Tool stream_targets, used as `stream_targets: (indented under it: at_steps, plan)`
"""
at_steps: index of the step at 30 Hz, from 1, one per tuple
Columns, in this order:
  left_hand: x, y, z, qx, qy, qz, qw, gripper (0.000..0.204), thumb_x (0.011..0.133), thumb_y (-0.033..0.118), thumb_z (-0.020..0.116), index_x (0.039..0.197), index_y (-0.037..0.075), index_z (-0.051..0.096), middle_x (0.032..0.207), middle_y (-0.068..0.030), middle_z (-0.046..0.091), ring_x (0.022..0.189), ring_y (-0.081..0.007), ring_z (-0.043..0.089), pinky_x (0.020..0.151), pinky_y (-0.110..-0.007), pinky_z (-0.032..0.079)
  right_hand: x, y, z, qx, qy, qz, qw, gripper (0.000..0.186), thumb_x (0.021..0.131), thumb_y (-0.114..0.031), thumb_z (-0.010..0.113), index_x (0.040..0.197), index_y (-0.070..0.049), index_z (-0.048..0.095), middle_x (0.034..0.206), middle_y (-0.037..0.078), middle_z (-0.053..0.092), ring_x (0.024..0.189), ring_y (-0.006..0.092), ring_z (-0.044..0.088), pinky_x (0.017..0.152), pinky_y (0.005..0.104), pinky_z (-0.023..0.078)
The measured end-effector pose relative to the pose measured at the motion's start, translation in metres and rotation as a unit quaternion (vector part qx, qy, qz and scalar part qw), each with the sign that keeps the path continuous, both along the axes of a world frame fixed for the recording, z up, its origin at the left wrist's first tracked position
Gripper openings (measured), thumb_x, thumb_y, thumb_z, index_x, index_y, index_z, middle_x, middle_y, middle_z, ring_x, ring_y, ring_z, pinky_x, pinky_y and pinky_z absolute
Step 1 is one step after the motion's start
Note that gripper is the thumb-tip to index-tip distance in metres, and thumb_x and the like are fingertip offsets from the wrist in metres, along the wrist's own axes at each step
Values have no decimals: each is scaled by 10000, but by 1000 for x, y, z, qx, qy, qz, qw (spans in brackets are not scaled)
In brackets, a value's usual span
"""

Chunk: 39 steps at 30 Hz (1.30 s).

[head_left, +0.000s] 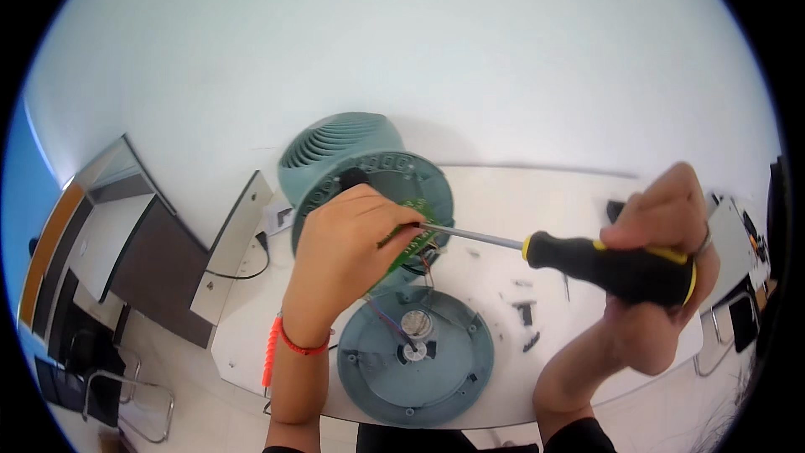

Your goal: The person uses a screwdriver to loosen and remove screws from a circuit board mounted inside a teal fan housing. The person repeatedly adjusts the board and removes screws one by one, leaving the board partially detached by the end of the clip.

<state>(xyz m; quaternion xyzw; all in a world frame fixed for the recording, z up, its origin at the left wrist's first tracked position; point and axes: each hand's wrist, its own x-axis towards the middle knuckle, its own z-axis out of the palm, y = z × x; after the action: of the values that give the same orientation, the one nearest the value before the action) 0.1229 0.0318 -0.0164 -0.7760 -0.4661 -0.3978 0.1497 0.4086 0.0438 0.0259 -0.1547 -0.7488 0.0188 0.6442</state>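
My right hand (671, 239) is wrapped round the black and yellow handle of a screwdriver (579, 262). Its metal shaft points left, and the tip meets the fingertips of my left hand (345, 235). Between the fingers and thumb of that left hand is a green circuit board (408, 253), tilted and partly covered by the hand. Thin wires run from the board down to a round grey-green base (457, 369), which lies with its inside up near the table's front edge. Behind my left hand stands the grey-green fan housing (434, 197), its slatted part (340, 147) turned toward the wall.
Several small black parts (525, 313) lie on the white table (604, 201) right of the base. A black cable (243, 276) hangs at the left edge. Beside my left wrist is an orange-red rod (271, 352). Desks and chairs (138, 398) stand on both sides.
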Motion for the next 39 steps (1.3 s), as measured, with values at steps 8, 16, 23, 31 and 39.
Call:
stream_targets:
  at_steps: [8, 16, 23, 31, 39]
  plan:
    - [62, -14, -28, -155, 46, -92, 983, 103, 842, 156, 780, 928, 99, 775, 854, -71, 744, 771, -242, 693, 680, -355, 545, 53, 5, 4, 16, 57, -95, 994, 464, 535, -229, 583, 913, 20, 688, 823, 63, 505, 690, 136, 489, 598, 218, 373]
    - [127, 28, -124, -261, 163, -187, 933, 58, 883, 175, 698, 894, 123, 720, 774, -104, 647, 845, -313, 678, 714, -451, 545, 33, -10, 10, -16, 138, -142, 980, 413, 487, -156, 542, 830, 4, 708, 783, 52, 508, 688, 137, 471, 612, 252, 377]
    - [123, 33, -139, -246, 119, -237, 932, 266, 852, 173, 745, 1107, 110, 707, 1036, -122, 701, 976, -319, 683, 830, -447, 566, 32, -14, 9, -37, 130, -105, 985, 415, 486, -151, 565, 848, -28, 727, 780, 32, 513, 717, 136, 467, 627, 259, 383]
    - [90, -17, -26, -296, -118, -145, 937, 494, 872, 112, 765, 1336, 48, 607, 1296, -140, 678, 934, -268, 730, 784, -357, 584, 29, 7, -3, 49, 137, -57, 988, 383, 507, -191, 622, 842, -101, 782, 740, -2, 506, 701, 131, 449, 596, 262, 353]
    - [69, -38, 7, -155, -80, -58, 983, 678, 837, 103, 776, 1402, -71, 443, 1372, -220, 644, 808, -259, 731, 713, -352, 583, -4, -13, 6, -19, -36, 78, 996, 416, 491, -88, 764, 889, -177, 844, 799, -28, 406, 651, 107, 429, 552, 236, 297]
